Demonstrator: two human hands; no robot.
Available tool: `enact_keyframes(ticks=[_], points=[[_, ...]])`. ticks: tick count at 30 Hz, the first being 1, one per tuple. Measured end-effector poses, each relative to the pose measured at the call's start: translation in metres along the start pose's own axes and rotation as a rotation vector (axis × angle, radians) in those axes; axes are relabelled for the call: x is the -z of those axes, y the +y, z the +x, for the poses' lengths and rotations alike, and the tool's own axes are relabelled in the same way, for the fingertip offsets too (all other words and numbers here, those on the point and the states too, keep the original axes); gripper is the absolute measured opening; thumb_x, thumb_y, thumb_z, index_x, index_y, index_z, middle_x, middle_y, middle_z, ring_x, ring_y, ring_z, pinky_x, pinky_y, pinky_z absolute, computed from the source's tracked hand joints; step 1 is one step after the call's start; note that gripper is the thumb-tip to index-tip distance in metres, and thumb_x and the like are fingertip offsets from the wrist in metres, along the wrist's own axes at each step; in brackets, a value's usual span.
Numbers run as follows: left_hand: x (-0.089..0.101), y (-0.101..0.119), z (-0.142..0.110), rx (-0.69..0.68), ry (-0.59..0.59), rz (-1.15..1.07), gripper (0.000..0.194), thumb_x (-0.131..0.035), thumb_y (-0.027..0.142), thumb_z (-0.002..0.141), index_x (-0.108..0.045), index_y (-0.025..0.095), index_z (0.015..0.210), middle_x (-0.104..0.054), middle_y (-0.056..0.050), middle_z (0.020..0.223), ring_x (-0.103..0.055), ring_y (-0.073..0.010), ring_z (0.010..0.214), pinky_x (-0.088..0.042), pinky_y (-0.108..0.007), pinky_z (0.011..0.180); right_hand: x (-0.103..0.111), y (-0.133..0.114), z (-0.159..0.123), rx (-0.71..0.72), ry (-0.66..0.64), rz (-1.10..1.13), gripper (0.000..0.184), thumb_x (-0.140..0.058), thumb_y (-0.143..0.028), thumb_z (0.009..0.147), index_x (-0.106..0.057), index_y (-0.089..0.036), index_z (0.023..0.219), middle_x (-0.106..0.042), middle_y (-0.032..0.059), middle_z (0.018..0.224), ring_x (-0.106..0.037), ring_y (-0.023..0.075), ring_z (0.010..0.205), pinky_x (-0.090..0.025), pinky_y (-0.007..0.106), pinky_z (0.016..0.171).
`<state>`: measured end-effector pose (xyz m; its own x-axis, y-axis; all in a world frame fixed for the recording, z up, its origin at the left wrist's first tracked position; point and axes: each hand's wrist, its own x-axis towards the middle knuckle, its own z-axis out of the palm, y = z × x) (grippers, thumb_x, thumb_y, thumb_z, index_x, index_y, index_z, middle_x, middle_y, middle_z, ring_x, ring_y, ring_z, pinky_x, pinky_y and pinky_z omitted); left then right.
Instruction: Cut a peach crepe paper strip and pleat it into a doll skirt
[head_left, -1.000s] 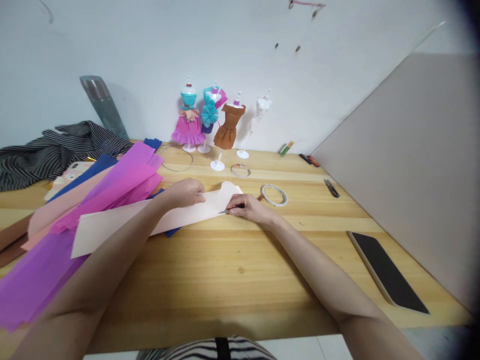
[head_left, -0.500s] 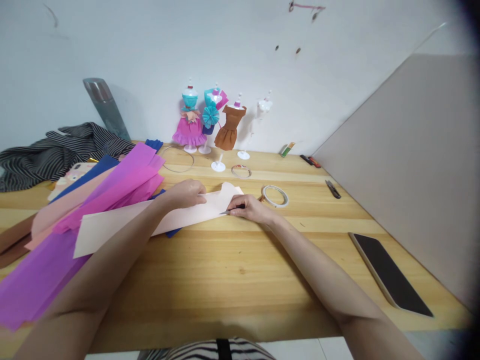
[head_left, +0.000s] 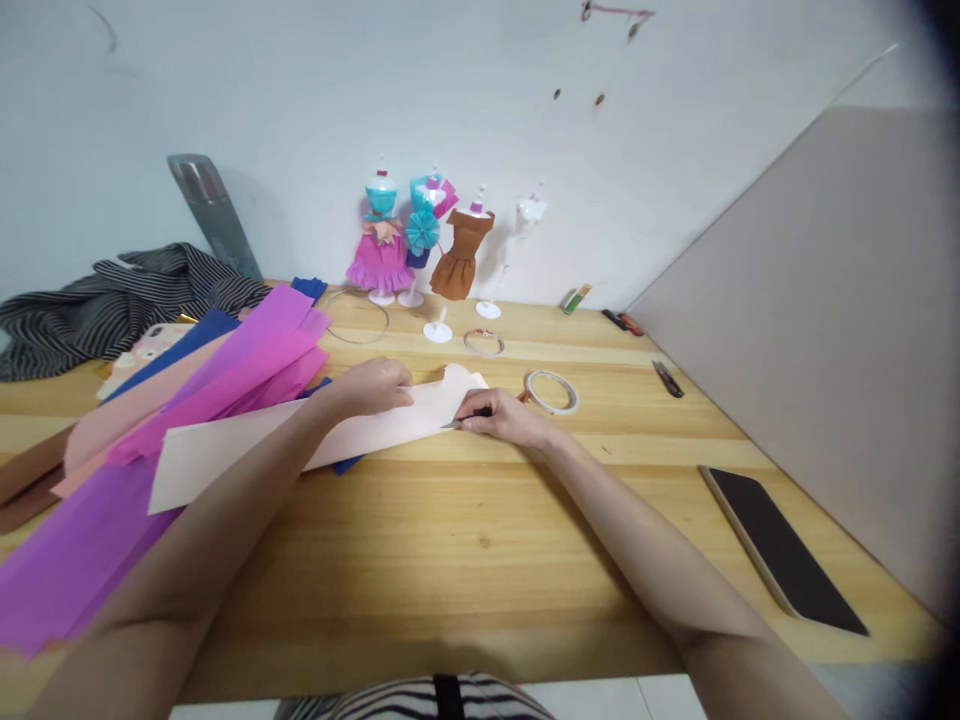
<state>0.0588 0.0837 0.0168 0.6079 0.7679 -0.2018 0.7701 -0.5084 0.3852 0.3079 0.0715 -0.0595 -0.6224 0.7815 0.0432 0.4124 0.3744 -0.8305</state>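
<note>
A long strip of pale pink crepe paper (head_left: 375, 432) lies slantwise across the table, its right end slightly curled up. My left hand (head_left: 377, 385) rests over the strip's upper edge, fingers curled and closed on the paper. At the right end, my right hand (head_left: 499, 415) is closed around small scissors (head_left: 454, 424) with dark handles. Their pointed metal tip touches the strip's lower edge; most of the handles are hidden in my fingers. Under the strip, bits of blue paper (head_left: 347, 465) stick out.
Pink, purple and brown paper sheets (head_left: 225, 400) pile up at left. Small dress forms (head_left: 465, 255) stand at the back, several in paper dresses. A tape roll (head_left: 551, 392) lies beyond my right hand. A phone (head_left: 780, 550) and a dark-handled tool (head_left: 667, 379) lie at right.
Almost nothing differs. Both hands keep their places on the paper strip, and the whole view has shifted very slightly.
</note>
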Motion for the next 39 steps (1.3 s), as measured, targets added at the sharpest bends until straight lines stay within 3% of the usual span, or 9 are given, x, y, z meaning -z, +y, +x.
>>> enact_keyframes(ticks=[31,39], points=[[-0.003,-0.012,0.000,-0.077,0.025,-0.129,0.019,-0.049,0.028,0.071,-0.045,0.017,0.056,-0.046,0.002,0.056,-0.045,-0.0116,0.055,-0.027,-0.024,0.050,-0.002,-0.005,0.000,0.051,0.002,-0.076,0.032,-0.065,-0.044,0.079,-0.074,-0.014,0.089,-0.069,0.0098,0.088,-0.063,0.0180,0.081,-0.049,0.030,0.076],[-0.008,-0.024,0.003,-0.075,0.004,-0.144,0.017,-0.049,0.031,0.071,-0.054,0.017,0.064,-0.053,0.001,0.061,-0.051,-0.0139,0.060,-0.030,-0.024,0.051,-0.010,-0.006,0.010,0.062,-0.005,-0.093,0.033,-0.066,-0.045,0.078,-0.074,-0.014,0.086,-0.068,0.0096,0.087,-0.063,0.0175,0.079,-0.049,0.029,0.075]])
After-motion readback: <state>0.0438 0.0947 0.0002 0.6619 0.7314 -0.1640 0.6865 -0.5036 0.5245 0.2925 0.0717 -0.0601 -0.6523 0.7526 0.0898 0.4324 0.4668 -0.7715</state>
